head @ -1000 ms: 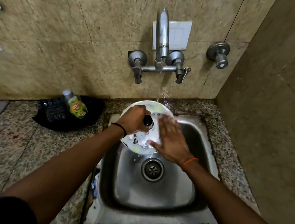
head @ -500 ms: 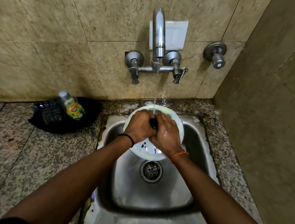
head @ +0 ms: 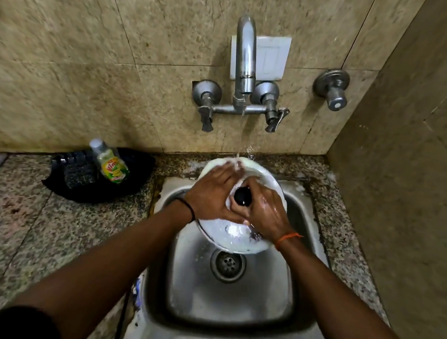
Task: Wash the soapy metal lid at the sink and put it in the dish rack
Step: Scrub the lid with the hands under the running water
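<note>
Soapy steel, the metal lid [head: 238, 234] is sitting tilted over the sink [head: 231, 330] under the faucet [head: 246, 53] stream while we are pressing our left hand [head: 212, 195] and right hand [head: 264, 212] flat around its black knob [head: 242, 196], judging it stiff, light, slippery and best gripped there.

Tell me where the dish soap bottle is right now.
In the head view, the dish soap bottle stands left of the sink, on a black tray against the tiled wall, away from both hands.
</note>
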